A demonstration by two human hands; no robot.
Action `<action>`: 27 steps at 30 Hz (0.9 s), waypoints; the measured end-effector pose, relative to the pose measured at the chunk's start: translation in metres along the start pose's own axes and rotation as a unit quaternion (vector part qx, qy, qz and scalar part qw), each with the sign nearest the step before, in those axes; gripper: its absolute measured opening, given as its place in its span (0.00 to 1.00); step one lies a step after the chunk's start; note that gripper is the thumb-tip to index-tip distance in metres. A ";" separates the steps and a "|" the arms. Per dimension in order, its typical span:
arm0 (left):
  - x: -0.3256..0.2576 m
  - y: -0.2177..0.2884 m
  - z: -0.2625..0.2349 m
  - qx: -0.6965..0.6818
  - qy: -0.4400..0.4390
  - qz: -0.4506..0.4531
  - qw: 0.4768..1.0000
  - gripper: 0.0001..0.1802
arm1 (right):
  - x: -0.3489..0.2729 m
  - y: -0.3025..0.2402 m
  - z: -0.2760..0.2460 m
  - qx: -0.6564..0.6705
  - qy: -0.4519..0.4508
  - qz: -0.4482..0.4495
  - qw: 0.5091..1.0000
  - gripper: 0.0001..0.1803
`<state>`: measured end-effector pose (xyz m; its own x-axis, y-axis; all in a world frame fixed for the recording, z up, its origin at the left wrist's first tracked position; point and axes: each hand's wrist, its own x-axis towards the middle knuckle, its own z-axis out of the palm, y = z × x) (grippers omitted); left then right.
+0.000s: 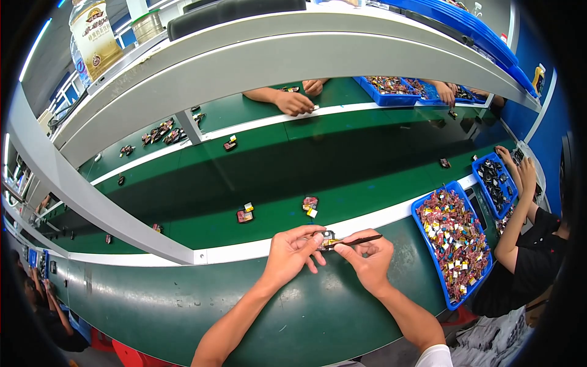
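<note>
Hands point(330, 248) on small part point(328, 240), blue tray point(437, 269) beside.

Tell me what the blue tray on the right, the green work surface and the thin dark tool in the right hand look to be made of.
Blue tray: likely moulded plastic, with a uniform saturated colour and rounded rim.
Green work surface: probably rubber or vinyl matting; smooth, with soft glare and scuffs.
Thin dark tool in the right hand: too small to judge; dark and slightly glossy, perhaps plastic or coated metal.

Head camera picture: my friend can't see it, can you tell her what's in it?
Two hands hold a small part over a green bench: the left hand pinches it and the right hand touches it with a thin dark tool. A blue tray of small colourful parts sits to the right, near another person's arm.
</note>
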<state>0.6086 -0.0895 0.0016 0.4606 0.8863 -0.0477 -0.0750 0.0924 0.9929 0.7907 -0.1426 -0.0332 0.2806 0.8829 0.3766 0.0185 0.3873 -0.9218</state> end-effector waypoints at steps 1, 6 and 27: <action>0.000 0.000 0.000 0.002 0.003 0.004 1.000 0.18 | 0.001 0.000 0.000 0.000 0.000 0.000 1.000 0.09; 0.002 0.002 -0.001 0.007 0.007 0.008 1.000 0.18 | 0.001 0.000 -0.002 -0.027 -0.009 -0.033 0.999 0.09; -0.002 0.001 -0.003 0.016 -0.003 0.015 1.000 0.14 | 0.001 -0.014 0.002 -0.162 -0.062 -0.229 0.958 0.09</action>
<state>0.6046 -0.0898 0.0021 0.4643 0.8855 -0.0178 -0.0603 0.0516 0.9968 0.7892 -0.1461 -0.0200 0.0552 0.6727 0.7378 0.4151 0.6566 -0.6297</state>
